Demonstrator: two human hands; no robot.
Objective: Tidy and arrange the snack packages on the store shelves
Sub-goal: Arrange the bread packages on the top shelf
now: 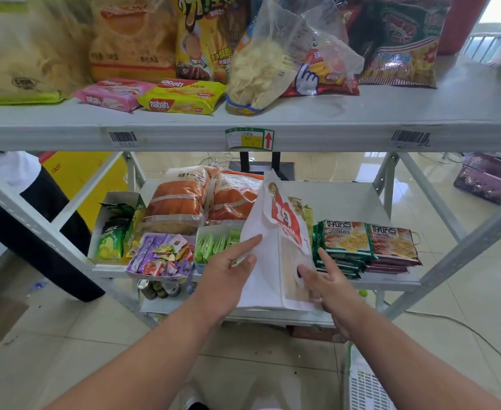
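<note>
A tall white snack bag [275, 247] with red print stands upright at the front of the lower shelf [346, 199]. My left hand [228, 270] lies against its left face with straight fingers. My right hand [329, 279] touches its lower right side, fingers spread. Right of the bag lie stacked green and maroon cracker packs [367, 244]. To its left stand a box of green sachets [216, 244], a purple candy box [160, 255] and a box of green chip bags [116, 229]. Orange bread bags [202, 196] sit behind.
The upper shelf [420, 113] carries large chip bags [270, 57], a prawn cracker bag [397, 45] and pink and yellow wafer packs [181, 96]. A person in black trousers [36, 226] stands at left. A purple basket [488, 179] rests on the floor at right, a white crate [364, 383] by my feet.
</note>
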